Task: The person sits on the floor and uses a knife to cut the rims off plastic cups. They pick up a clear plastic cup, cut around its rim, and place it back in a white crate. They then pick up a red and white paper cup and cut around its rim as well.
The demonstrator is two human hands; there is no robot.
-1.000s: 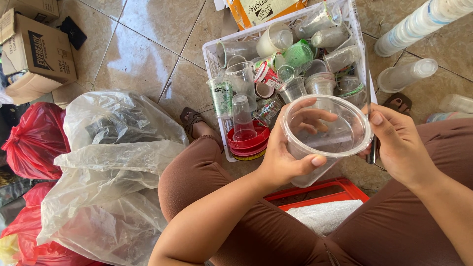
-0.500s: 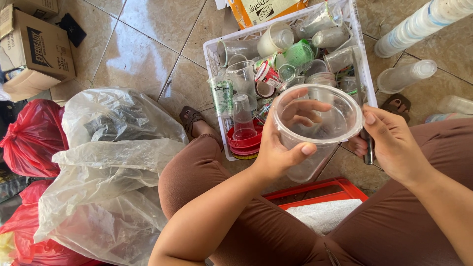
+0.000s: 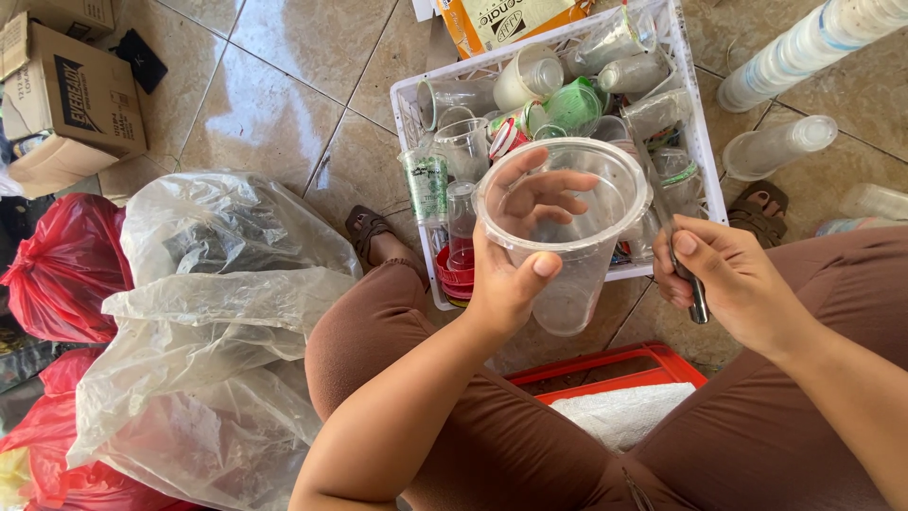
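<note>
- Cardboard box (image 3: 71, 99), brown, far left on the tiled floor (image 3: 274, 85); flaps loose, set well apart from the work.
- Red plastic bags (image 3: 57, 265), two seen, at the left edge; partly tucked under the clear bag.
- Clear plastic bag (image 3: 213, 322), large and crumpled, mouth open toward the person's knee, within reach of the left arm; dark contents show dimly through the film.
- White plastic crate (image 3: 413, 128), slotted walls, on the floor just ahead of the knees; holds a jumble of used clear cups, a green one, and red lids at the near corner.
- Left hand (image 3: 511, 274), closed around the clear plastic cup (image 3: 567, 246): thumb over the near rim, fingers seen through the wall on the far side. The cup is held upright above the crate's near edge, mouth toward the camera, likely so that the inside can be inspected.
- Red tray (image 3: 615, 369) between the legs, below the cup, with white material lying in it.
- Right hand (image 3: 733, 279), just right of the cup, closed on a thin dark metal tool (image 3: 698, 303); only its lower end shows, so its kind cannot be told.
- Stacked clear cups (image 3: 804, 43), long nested columns lying on the floor at upper right; a shorter stack (image 3: 776, 147) lies beside them.
</note>
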